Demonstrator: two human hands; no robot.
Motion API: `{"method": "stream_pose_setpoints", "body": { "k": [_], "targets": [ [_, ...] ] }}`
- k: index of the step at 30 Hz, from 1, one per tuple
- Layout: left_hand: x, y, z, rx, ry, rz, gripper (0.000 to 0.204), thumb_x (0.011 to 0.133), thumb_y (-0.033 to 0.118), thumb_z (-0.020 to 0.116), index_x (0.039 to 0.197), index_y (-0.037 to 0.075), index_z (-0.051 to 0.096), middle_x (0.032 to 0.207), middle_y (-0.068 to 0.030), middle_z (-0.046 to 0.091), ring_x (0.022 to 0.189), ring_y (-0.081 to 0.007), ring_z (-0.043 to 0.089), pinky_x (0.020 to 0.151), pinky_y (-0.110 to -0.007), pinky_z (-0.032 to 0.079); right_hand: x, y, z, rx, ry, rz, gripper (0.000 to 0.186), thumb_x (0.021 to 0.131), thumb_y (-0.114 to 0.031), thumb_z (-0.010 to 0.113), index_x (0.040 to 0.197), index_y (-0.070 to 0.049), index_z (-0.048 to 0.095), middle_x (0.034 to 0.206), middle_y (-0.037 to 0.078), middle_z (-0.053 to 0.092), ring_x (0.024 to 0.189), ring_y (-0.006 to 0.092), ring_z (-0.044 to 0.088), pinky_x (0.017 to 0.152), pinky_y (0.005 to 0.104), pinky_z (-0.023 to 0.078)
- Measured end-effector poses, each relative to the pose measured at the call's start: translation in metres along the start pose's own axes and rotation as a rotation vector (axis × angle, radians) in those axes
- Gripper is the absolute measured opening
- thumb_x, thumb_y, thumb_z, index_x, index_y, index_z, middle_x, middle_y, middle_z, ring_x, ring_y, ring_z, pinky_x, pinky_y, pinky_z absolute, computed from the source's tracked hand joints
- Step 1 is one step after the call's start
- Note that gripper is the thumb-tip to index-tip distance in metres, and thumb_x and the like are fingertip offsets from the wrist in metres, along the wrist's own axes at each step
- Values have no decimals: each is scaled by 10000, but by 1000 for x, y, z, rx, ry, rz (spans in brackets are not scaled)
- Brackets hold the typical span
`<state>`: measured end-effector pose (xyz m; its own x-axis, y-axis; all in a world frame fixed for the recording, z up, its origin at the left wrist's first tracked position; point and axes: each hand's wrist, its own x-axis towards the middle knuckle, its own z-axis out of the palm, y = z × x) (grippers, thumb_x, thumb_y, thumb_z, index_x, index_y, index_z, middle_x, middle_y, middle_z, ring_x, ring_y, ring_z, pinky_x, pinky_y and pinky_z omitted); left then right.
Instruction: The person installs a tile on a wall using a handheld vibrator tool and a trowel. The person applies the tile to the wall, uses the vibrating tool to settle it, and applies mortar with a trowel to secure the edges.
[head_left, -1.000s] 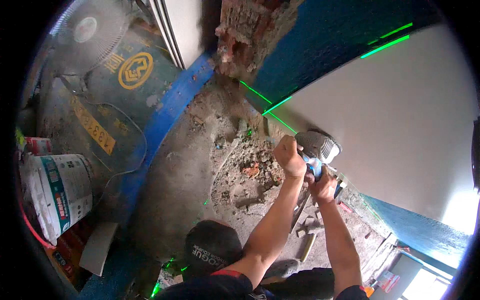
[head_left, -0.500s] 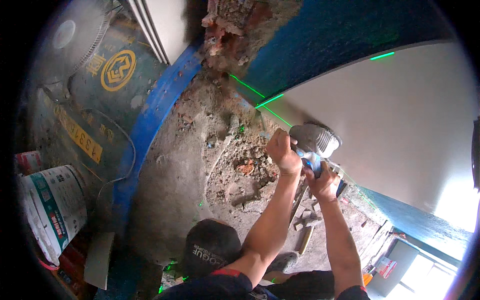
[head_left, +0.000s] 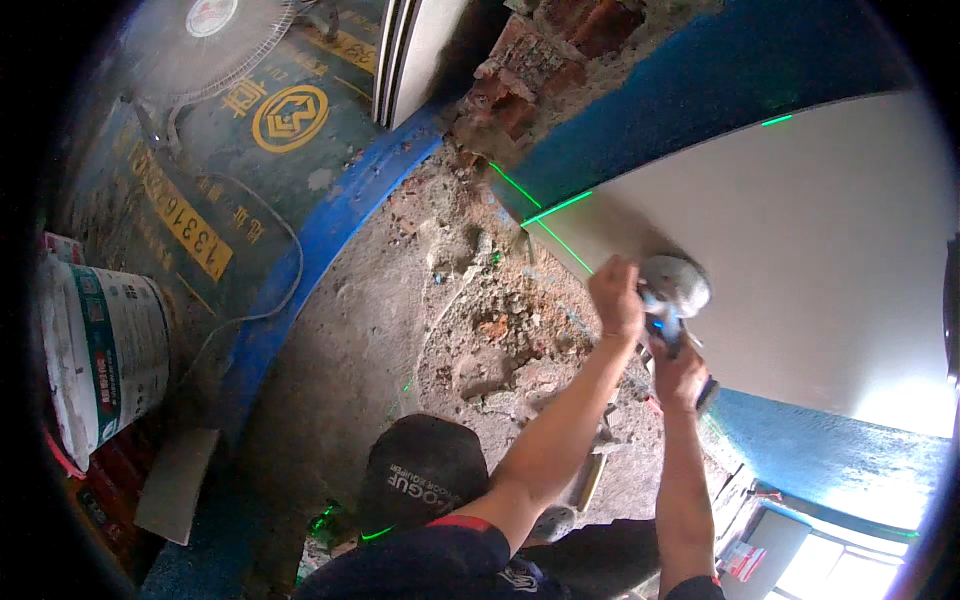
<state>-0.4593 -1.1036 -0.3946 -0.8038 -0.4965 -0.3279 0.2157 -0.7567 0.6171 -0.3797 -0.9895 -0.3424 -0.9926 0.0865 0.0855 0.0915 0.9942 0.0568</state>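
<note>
Both my hands hold a hand-held power tool [head_left: 660,308] with a round grey head and a small blue light; it resembles a tile vibrator. My left hand [head_left: 617,298] is closed round its near-left side, beside the head. Lower down, my right hand [head_left: 681,377] wraps the body, its fingers partly hidden. The round head sits over a large pale panel [head_left: 800,240], close to its left edge. Whether head and panel touch, I cannot tell. Bright green laser lines [head_left: 560,208] cross at the panel's upper left corner.
Rough, broken mortar ground [head_left: 500,330] lies left of the panel. A wooden tool handle [head_left: 591,483] is below my left forearm. At left stand a white bucket [head_left: 125,345] and a fan [head_left: 215,50], with a cable [head_left: 298,265] nearby. Rounded black fabric [head_left: 420,470] shows below.
My hands and the power tool have shifted right across the panel, and the round head has turned to show more of its face. The whole view has also shifted.
</note>
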Motion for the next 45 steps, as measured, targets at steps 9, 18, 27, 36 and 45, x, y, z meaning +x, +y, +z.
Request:
{"method": "stream_pose_setpoints", "body": {
  "k": [9,18,27,36,45],
  "targets": [
    [-24,24,25,428,-86,324,133,745,57,529,650,-1,456,665,-163,504,636,-359,502,562,-412,410,3,31,-35,8,23,-82,599,778,-509,662,1028,34,627,798,227,653,730,413,645,651,458,507],
    [-19,28,20,353,-149,355,156,713,89,527,606,29,431,600,-145,413,550,-322,426,488,-411,343,4,30,-33,43,14,-119,511,785,-486,637,929,4,618,688,222,605,611,424,612,528,459,478],
    [-24,33,26,363,-126,212,133,731,35,491,619,21,420,613,-160,429,564,-331,446,506,-431,361,1,15,-46,-7,-57,-29,520,746,-479,713,989,-26,637,729,187,644,676,378,643,627,449,508],
    [-39,56,62,379,-243,336,277,828,131,546,617,7,416,558,-137,419,502,-279,430,481,-384,354,-2,13,-107,78,36,-29,587,743,-556,691,1028,-44,675,834,192,677,820,363,661,746,442,509],
    [-126,203,243,331,-672,911,283,829,140,622,638,40,439,575,-88,435,481,-223,439,455,-353,335,8,59,-289,417,425,-36,581,810,-575,636,803,5,599,579,188,518,504,309,568,503,408,441]
  ]
}}
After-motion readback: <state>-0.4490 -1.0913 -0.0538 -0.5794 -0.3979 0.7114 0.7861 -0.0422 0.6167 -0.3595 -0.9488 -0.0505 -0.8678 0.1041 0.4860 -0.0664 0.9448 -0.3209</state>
